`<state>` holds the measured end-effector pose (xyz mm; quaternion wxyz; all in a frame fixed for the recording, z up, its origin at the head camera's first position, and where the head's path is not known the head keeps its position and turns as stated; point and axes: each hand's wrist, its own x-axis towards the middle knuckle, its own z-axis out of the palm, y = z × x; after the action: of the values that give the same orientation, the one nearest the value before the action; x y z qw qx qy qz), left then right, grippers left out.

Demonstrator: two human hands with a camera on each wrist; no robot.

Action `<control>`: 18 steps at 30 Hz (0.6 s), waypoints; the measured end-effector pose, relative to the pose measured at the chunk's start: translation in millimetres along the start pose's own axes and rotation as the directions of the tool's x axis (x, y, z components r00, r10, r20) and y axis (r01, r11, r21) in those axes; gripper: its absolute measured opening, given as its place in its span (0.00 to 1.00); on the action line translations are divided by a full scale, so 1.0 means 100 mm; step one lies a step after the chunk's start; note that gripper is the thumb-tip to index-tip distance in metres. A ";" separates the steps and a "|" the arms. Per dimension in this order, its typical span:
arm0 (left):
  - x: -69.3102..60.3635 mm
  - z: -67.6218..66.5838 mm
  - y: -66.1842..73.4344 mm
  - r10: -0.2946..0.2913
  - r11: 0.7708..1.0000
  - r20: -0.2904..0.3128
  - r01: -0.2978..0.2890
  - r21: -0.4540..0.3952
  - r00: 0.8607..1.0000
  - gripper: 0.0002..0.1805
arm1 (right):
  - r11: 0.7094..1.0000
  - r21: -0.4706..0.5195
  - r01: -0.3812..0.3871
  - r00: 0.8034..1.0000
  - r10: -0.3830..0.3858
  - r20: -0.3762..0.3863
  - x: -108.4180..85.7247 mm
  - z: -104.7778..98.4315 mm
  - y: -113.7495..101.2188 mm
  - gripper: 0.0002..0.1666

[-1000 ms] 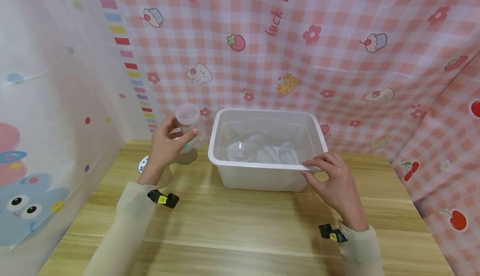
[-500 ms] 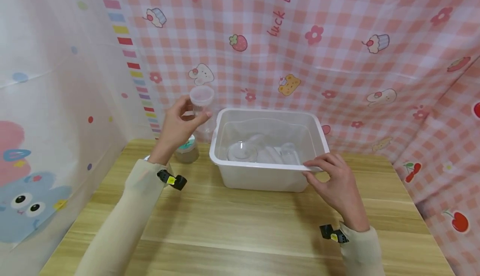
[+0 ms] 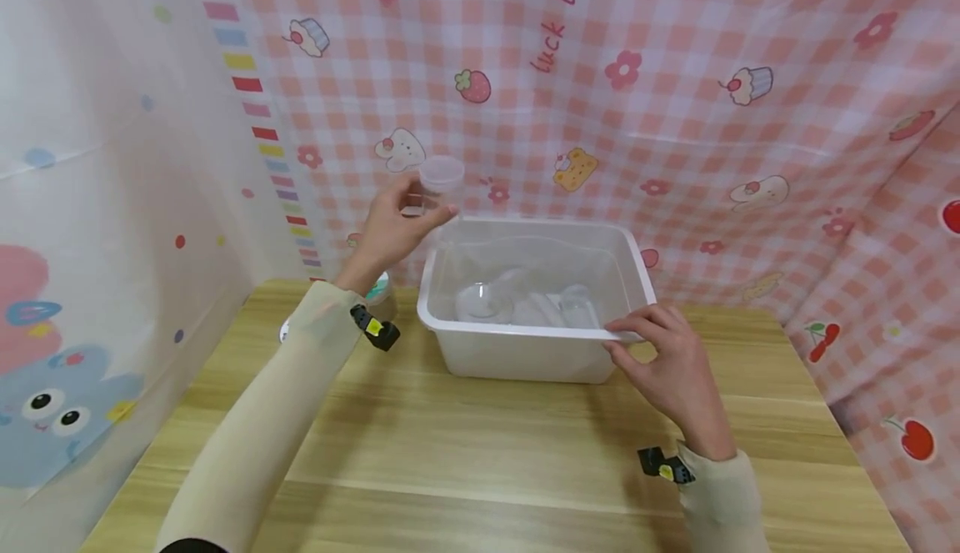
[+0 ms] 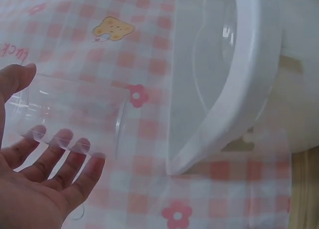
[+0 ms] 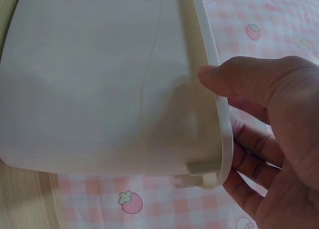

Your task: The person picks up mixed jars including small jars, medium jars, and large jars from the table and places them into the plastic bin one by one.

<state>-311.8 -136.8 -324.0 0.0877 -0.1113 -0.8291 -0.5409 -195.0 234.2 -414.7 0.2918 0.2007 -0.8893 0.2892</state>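
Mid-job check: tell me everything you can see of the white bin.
The white bin is a deep, open-topped rectangular tub with rounded corners and a projecting rim, smooth and plastic-looking. It stands upright on the wood-grain table, in front of the checked cloth. Several clear items lie inside; their exact number is hard to tell. The right-hand grip holds its rim near the front right corner.

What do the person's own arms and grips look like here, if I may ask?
The left sleeve and right sleeve are long and cream-coloured. The left grip and right grip are ungloved hands. Small black blocky devices with yellow markings sit at the left cuff and right cuff. No cables show. I cannot identify the dark curved edge low on the left arm.
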 end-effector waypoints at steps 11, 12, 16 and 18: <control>0.13 0.17 -0.12 -0.017 0.999 0.066 0.015 0.029 0.998 0.33 | 1.000 0.008 -0.004 1.000 0.004 0.008 -0.01 0.02 0.00 0.14; 0.13 0.17 -0.13 -0.017 0.999 0.066 0.015 0.030 0.998 0.34 | 1.000 0.007 -0.006 1.000 0.006 0.007 -0.01 0.02 0.00 0.14; 0.14 0.15 -0.18 -0.003 1.000 0.064 0.003 0.005 0.998 0.38 | 1.000 0.002 -0.008 1.000 0.008 0.004 -0.01 0.01 0.01 0.14; 0.14 0.14 -0.20 0.005 1.000 0.057 -0.005 -0.006 0.998 0.39 | 1.000 0.003 -0.005 1.000 0.005 0.002 -0.01 0.00 0.02 0.14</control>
<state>-331.0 -130.9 -343.5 0.0649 -0.1290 -0.8294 -0.5396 -195.4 235.5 -416.1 0.2899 0.1991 -0.8897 0.2912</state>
